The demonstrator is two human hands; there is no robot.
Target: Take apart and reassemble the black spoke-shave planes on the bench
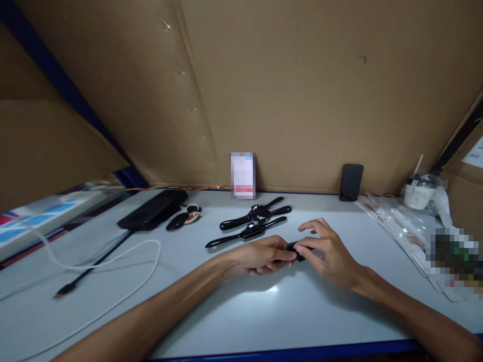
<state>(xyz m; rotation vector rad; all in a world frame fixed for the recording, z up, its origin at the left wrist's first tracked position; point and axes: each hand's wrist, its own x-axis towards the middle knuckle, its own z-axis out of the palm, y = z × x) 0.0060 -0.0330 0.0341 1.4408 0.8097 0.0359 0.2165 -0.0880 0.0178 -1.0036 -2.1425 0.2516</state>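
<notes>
My left hand is wrapped around one side of a black spokeshave, its thumb pressed near the tool's middle. At that same middle part, my right hand pinches with thumb and forefinger, while its other fingers are raised and bent. Fingers cover most of the held tool, so its blade and far handle cannot be made out. Just beyond my left hand lies a similar black spokeshave with two slim handles. Behind it, more black spokeshaves lie close together and partly overlap.
A phone with a lit screen and a dark phone lean against the cardboard wall. To the left are a black device, keys and a white cable. Plastic bags and a cup stand right.
</notes>
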